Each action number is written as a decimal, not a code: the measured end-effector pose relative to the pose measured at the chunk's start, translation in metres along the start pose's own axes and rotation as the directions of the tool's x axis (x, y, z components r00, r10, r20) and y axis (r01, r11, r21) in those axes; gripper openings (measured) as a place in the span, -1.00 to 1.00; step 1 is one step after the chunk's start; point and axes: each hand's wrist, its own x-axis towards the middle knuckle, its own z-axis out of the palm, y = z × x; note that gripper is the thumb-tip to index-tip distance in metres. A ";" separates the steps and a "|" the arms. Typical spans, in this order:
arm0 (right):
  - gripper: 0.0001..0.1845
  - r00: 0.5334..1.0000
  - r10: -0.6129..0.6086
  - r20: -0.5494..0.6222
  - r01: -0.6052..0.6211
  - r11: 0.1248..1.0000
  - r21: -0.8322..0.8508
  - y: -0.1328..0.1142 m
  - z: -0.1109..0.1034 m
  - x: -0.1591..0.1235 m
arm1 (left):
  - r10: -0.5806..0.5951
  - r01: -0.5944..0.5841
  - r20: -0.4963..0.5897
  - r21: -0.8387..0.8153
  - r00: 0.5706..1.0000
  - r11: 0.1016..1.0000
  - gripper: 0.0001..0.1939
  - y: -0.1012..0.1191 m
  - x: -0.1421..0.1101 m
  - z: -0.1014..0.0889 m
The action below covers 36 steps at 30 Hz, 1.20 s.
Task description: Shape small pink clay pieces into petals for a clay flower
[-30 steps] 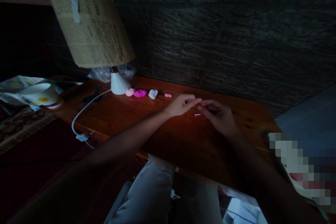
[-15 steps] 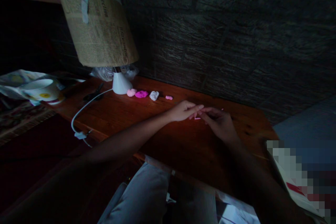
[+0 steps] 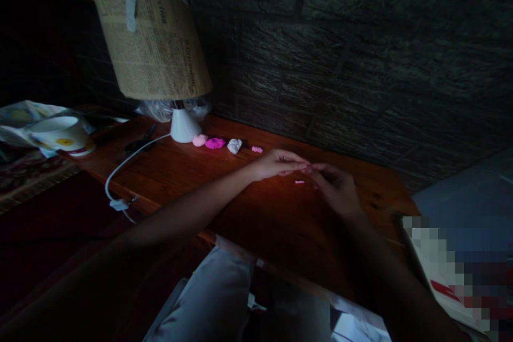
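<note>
Above the wooden table (image 3: 248, 208), my left hand (image 3: 276, 164) and my right hand (image 3: 334, 184) meet at their fingertips. Both are closed in a pinch, and whatever lies between the fingers is too small and dark to make out. Just below them a small pink piece (image 3: 300, 181), like modelling clay, lies on the wood. Behind my left hand is another little pink piece (image 3: 257, 149). Further left sit a white lump (image 3: 234, 146), a magenta lump (image 3: 215, 143) and a pale pink lump (image 3: 200, 140), all clay-like, in a row.
A lamp (image 3: 182, 125) with a newspaper-covered shade (image 3: 156, 43) stands at the back left, its white cord (image 3: 120, 171) hanging over the table edge. Dark scissors (image 3: 140, 141) and a white cup (image 3: 62, 136) lie further left. A stone-patterned wall (image 3: 320, 53) rises behind.
My left hand's fingers have shifted, with the thumb now lower and a gap showing under the index finger. The small pink piece below is more exposed. The view has moved slightly.
</note>
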 end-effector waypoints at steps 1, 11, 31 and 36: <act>-0.59 1.000 0.003 0.008 -0.003 1.000 0.002 -0.001 0.000 0.000 | 0.000 0.000 -0.005 -0.004 1.000 1.000 -0.72 0.000 0.000 -0.001; -0.57 0.988 0.154 0.002 -0.153 0.983 0.098 0.000 0.002 0.001 | 0.122 -0.123 0.014 0.100 0.992 0.987 -0.74 -0.007 0.003 -0.004; -0.59 0.978 0.190 0.080 -0.204 0.956 0.213 0.009 0.003 0.005 | 0.298 -0.228 -0.026 0.584 0.954 0.779 -0.79 -0.007 -0.001 -0.005; -0.57 0.974 0.219 0.065 -0.227 0.951 0.211 0.007 0.003 0.005 | 0.323 -0.234 -0.010 0.668 0.946 0.706 -0.77 -0.005 -0.003 -0.005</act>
